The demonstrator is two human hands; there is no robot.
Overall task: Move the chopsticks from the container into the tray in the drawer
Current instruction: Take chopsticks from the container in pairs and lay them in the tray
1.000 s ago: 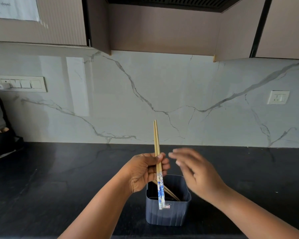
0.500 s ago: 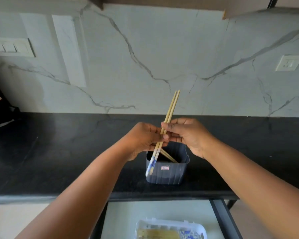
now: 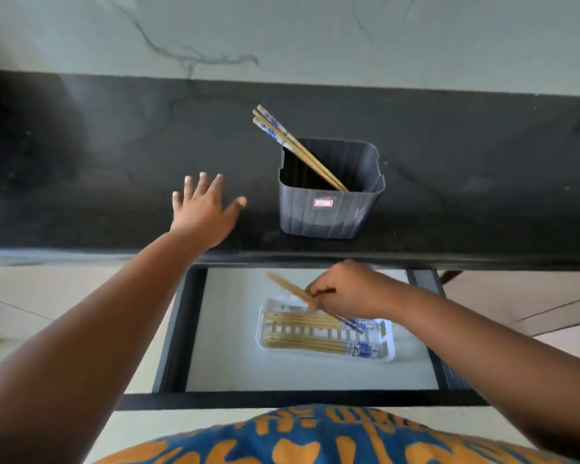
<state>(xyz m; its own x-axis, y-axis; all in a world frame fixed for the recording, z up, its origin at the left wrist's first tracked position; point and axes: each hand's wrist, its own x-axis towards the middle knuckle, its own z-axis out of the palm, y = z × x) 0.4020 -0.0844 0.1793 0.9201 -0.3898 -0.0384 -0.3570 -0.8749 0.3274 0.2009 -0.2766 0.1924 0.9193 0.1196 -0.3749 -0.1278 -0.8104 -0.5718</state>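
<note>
Pinching a chopstick pair (image 3: 290, 290) in your right grip (image 3: 344, 289), you're hovering over the tray (image 3: 389, 343) holding chopsticks; left grip (image 3: 203, 212) is lying released on the table (image 3: 114, 162), three sticks (image 3: 295, 147) leaning in the container (image 3: 329, 216).

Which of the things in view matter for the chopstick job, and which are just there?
Job: chopsticks in right hand; chopsticks in container; white tray; open drawer.
Bystanders: black countertop; marble backsplash; left hand, flat on the countertop.

One container (image 3: 329, 212); one tray (image 3: 387, 346) (white); two hands.
</note>
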